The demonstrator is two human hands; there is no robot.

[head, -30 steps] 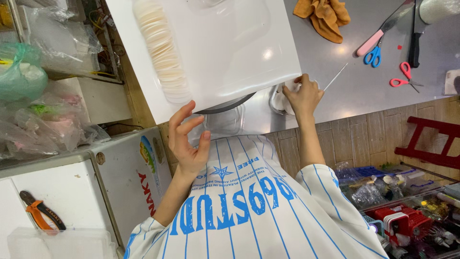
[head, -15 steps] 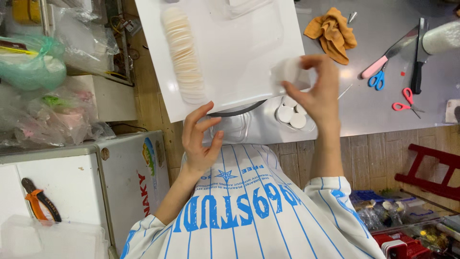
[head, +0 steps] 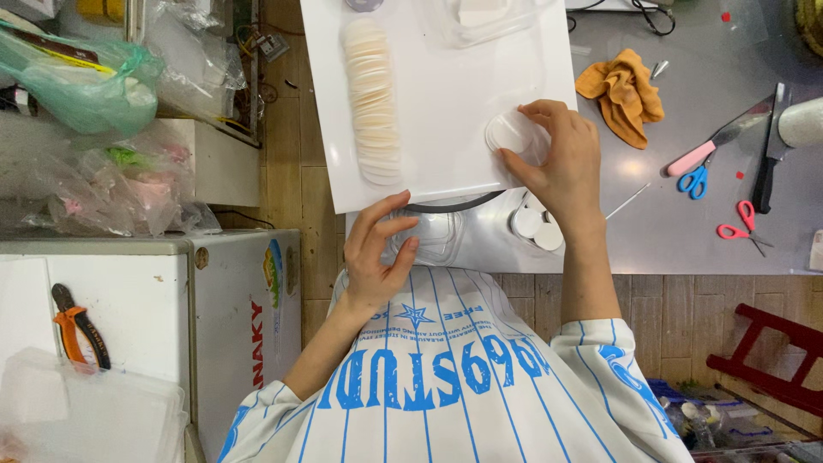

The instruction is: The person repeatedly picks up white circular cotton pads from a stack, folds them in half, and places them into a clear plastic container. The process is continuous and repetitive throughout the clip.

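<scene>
White round disc (head: 512, 133) pinched at its edge by the right hand (head: 561, 159), low on the right side of a white board (head: 446, 86) that lies on the steel table (head: 686, 197). Appears to rest flat on the board; cannot tell whether fully set down or a little lifted.

Step in hand, as judged: handling of a single disc on the board, apart from the overlapping row of like discs (head: 370, 103) laid along the board's left part. Row and held disc well apart, bare board between.

Next move, as judged: calls for a light fingertip hold, since the disc looks thin and pale against the white board and is easily lost to the eye. Also calls for a steady board, as its near edge overhangs the clear plastic container (head: 433, 236).

Right hand: fingers curled and closed on the disc, thumb at the near side, wrist over the table edge.

Left hand (head: 381, 253): half open, fingers loosely bent, tips touching the clear plastic container just below the board's near edge. Grips nothing firmly, as far as visible.

Nearby: three loose discs (head: 536, 225) on the table beneath the right wrist; orange cloth (head: 621, 90), blue scissors (head: 694, 178) and red scissors (head: 741, 233) further right, untouched.
</scene>
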